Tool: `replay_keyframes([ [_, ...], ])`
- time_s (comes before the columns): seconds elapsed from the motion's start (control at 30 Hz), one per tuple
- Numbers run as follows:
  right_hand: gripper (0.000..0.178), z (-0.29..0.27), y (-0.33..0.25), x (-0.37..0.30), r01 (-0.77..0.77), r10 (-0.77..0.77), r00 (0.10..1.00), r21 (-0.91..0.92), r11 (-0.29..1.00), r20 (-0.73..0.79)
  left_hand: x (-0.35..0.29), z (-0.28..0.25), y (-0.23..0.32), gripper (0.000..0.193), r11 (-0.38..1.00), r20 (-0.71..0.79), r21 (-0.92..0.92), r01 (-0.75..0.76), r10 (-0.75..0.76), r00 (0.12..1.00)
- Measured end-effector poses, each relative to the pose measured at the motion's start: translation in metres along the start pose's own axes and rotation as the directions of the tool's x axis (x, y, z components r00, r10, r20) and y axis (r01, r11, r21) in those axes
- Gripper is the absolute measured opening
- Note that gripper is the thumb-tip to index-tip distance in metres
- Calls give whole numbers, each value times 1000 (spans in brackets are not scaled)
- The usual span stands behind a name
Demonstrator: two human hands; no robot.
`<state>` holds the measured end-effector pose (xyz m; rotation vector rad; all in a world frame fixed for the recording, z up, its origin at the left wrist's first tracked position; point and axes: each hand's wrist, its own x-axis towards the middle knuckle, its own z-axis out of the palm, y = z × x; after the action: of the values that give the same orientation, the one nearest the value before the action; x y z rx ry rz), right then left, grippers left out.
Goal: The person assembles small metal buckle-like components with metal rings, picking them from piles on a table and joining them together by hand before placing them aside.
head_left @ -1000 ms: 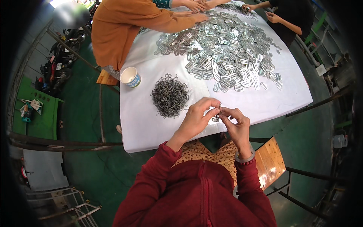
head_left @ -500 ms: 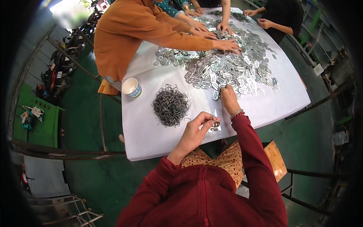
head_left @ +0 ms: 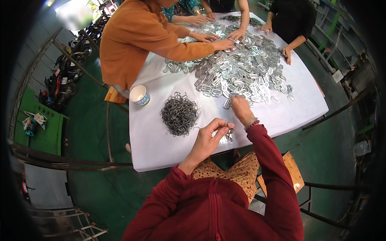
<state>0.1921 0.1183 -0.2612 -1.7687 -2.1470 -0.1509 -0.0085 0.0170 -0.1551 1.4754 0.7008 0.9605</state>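
My left hand is closed in a pinch above the near edge of the table. Between its thumb and fingers is a small metal piece, partly covered by the fingertips. At the near edge of a heap of oval slotted metal plates, my right hand points down with its fingers drawn together. They grip a slotted metal plate, though the fingertips are mostly hidden. Left of my hands lies a round pile of dark bent wire hooks.
A paper cup stands on the white-covered table, left of the hooks. Around the far side, a co-worker in an orange top and others in dark or teal clothes reach toward the heap. A wooden stool is beside my right arm.
My right hand has come slightly nearer, its fingers now lower on the plate. The orange-sleeved arm has drawn back leftward. A far-right co-worker's hand has dropped to the table edge.
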Motion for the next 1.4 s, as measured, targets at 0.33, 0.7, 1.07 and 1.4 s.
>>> replay_keyframes([
  [0.33, 37, -131, -44, -59, -187, 383, 914, 977, 99, 136, 17, 13, 0, 17, 993, 68, 111, 44, -52, 996],
  [0.7, 34, -161, -76, -93, -125, 467, 879, 898, 423, -98, 12, 31, -4, 15, 958, -24, 254, -131, 142, 990],
  [1.07, 29, -156, -77, -87, -126, 508, 861, 957, 261, -25, 7, -49, -52, 19, 673, -32, 739, -46, 103, 994],
  [1.4, 25, -162, -67, -70, -73, 468, 883, 977, 200, -30, -9, -82, -111, 4, 207, 98, 971, -118, 104, 990],
])
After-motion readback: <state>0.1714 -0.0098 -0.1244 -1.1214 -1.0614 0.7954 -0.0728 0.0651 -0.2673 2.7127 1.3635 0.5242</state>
